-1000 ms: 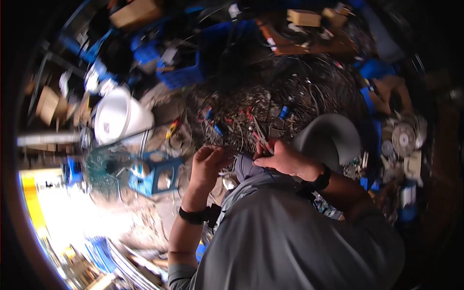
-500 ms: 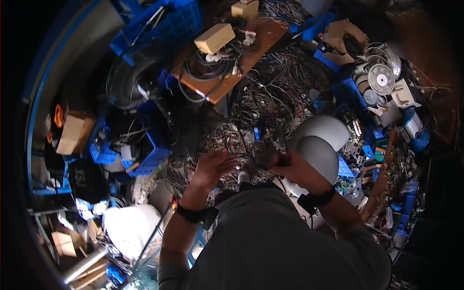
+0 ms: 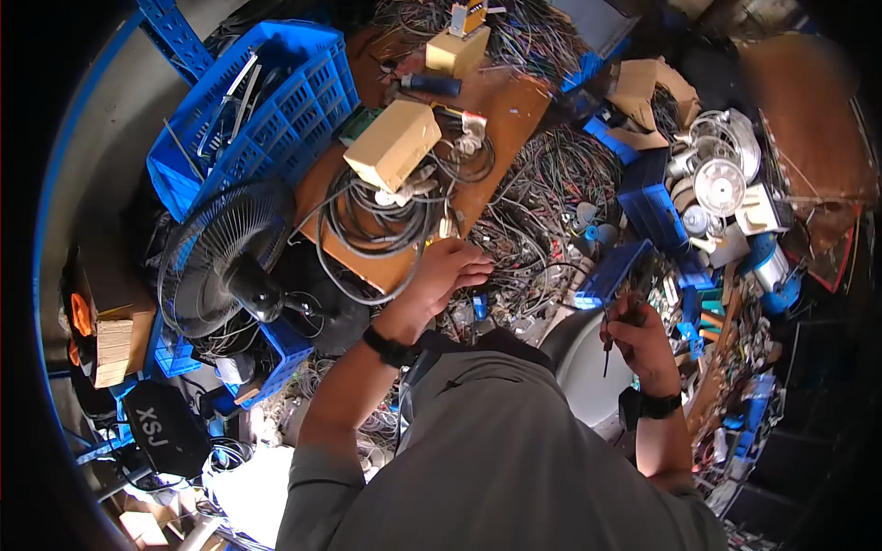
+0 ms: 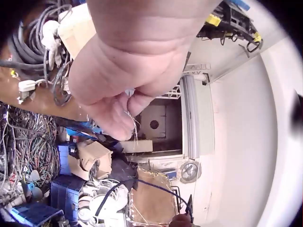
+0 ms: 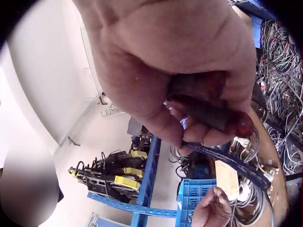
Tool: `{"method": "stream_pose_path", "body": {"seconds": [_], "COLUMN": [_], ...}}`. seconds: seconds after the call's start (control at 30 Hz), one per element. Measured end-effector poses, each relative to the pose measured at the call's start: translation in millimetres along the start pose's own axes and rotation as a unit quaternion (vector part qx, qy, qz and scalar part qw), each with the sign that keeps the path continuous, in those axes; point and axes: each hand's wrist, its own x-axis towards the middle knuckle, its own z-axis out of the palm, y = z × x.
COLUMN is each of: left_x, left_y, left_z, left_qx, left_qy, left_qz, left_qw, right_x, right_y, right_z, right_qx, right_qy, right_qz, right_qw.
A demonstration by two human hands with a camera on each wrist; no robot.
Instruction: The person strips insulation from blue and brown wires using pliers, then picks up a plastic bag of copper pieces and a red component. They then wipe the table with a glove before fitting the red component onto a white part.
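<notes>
While the left hand and right hand are apart, each needs its own control. The left fingers are closed, thumb against fingertips, apparently pinching thin strands; a light, even pinch should prevent scatter. The right fingers curl round the red-and-black handles of a hand tool, its working end hidden, with a dark cable at the fingertips. Good practice here is to seat the handles deep in the palm, leaving thumb and forefinger to steady the cable close to its end; a loose hold could let it twist or slip.

Appearance: the cable is slim, flexible and dark, with a bluish sheen and paler scuffs along its length. It lies at the right fingertips, above a pale rounded vessel. The strands are fine, wispy and light, projecting from the left fingertips; their material cannot be told.
</notes>
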Motion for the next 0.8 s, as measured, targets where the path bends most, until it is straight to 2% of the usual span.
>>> {"method": "stream_pose_path", "body": {"seconds": [0.07, 0.13, 0.17, 0.33, 0.4, 0.5, 0.57, 0.6, 0.73, 0.8], "left_x": [42, 83, 102, 196, 246, 314, 351, 363, 400, 421], "left_y": [21, 42, 49, 82, 84, 92, 91, 99, 114, 115], "left_z": [10, 22, 27, 60, 69, 83, 91, 99, 108, 104], "left_qx": [-0.017, -0.031, -0.018, 0.036, 0.053, 0.069, 0.073, 0.083, 0.086, 0.075], "left_qy": [-0.009, -0.020, -0.023, 0.001, 0.033, 0.095, 0.148, 0.187, 0.244, 0.270], "left_qz": [-0.011, -0.023, -0.019, 0.017, 0.028, 0.067, 0.061, 0.071, 0.077, 0.076], "left_qw": [1.000, 0.999, 0.999, 0.999, 0.998, 0.991, 0.984, 0.976, 0.963, 0.957], "right_x": [24, 49, 66, 158, 202, 278, 309, 327, 392, 422], "right_y": [-21, -48, -59, -102, -125, -165, -195, -212, -258, -272], "right_z": [-5, -7, -14, -64, -95, -135, -153, -163, -181, -176], "right_qx": [0.013, 0.020, 0.043, 0.033, 0.035, -0.016, -0.045, -0.048, -0.057, -0.093], "right_qy": [-0.008, 0.036, 0.002, -0.001, -0.062, -0.072, -0.082, -0.092, -0.144, -0.115], "right_qz": [-0.006, -0.024, -0.029, -0.034, -0.018, -0.024, -0.035, -0.029, 0.016, 0.027], "right_qw": [1.000, 0.999, 0.999, 0.999, 0.997, 0.997, 0.995, 0.994, 0.988, 0.989]}}
